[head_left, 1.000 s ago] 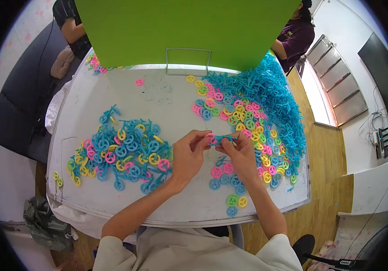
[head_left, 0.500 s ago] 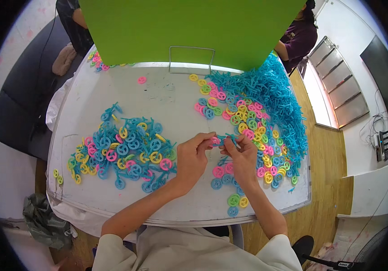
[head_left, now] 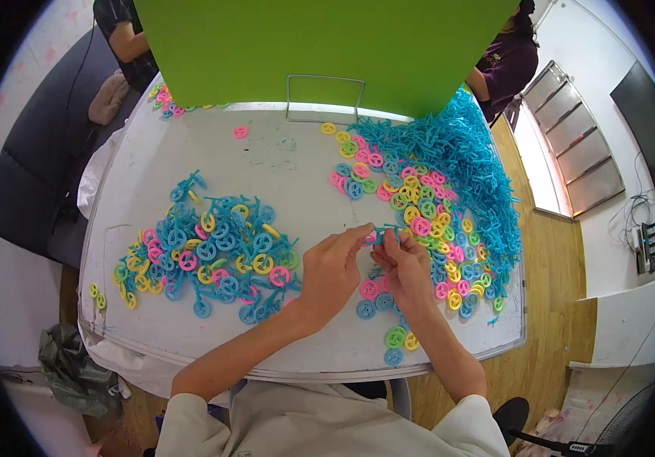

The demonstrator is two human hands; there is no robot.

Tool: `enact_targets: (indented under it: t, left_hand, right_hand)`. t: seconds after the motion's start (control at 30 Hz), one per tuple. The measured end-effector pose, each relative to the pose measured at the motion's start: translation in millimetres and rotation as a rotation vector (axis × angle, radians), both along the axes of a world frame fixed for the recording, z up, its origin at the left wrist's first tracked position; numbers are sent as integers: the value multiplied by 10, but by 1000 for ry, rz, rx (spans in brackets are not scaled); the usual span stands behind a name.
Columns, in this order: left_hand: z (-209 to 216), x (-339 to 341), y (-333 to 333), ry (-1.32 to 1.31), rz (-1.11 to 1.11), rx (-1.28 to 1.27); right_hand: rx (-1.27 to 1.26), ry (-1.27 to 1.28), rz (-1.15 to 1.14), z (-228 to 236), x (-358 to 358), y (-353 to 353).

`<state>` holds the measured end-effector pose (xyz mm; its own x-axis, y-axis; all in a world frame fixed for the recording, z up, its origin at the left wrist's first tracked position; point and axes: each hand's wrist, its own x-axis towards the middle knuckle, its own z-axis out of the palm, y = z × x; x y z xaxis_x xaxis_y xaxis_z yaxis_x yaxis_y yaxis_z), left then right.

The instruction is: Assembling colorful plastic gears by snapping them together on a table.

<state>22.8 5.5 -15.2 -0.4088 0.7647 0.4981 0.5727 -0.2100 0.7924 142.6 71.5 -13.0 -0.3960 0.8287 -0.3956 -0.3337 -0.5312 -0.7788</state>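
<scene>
Above the middle of the table my two hands meet. My left hand (head_left: 331,266) pinches a small pink spoked wheel (head_left: 371,236), mostly covered by the fingers. Against it, my right hand (head_left: 407,270) grips a thin teal plastic stick piece (head_left: 390,227). The two parts touch; whether they are joined I cannot tell. Beside my right hand lie loose pink, blue, yellow and green wheels (head_left: 421,226). Left of my left hand is a heap of wheels with teal sticks attached (head_left: 224,242).
A large pile of teal stick pieces (head_left: 468,152) runs along the right side of the white table (head_left: 190,152). An upright green panel (head_left: 320,53) with a wire loop (head_left: 288,99) stands at the far edge. Two people (head_left: 506,65) are partly visible behind it.
Both hands have shifted slightly, the left one toward the right. The pink wheel and teal piece are closer together and more covered by the fingers.
</scene>
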Motion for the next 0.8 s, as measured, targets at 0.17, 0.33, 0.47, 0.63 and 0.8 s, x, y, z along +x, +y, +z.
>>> enact_targets:
  t: [0.17,0.33,0.47,0.63,0.8]
  left_hand:
    - [111,-101,45,-215,-67,-106]
    - [154,-134,26,-330,-139,-139]
    - [184,-71,27,-453,-174,-167]
    - [87,9,60,20,-57,3]
    - [89,45,98,166,-199,49]
  right_hand:
    - [697,-489,-26,41,0,44]
    - [756,-406,59,34,71,128]
    - [539,-253,34,17,53,133]
    - [350,-114,-3,-57,-16,-4]
    - [243,81,-145,-3,-5,38]
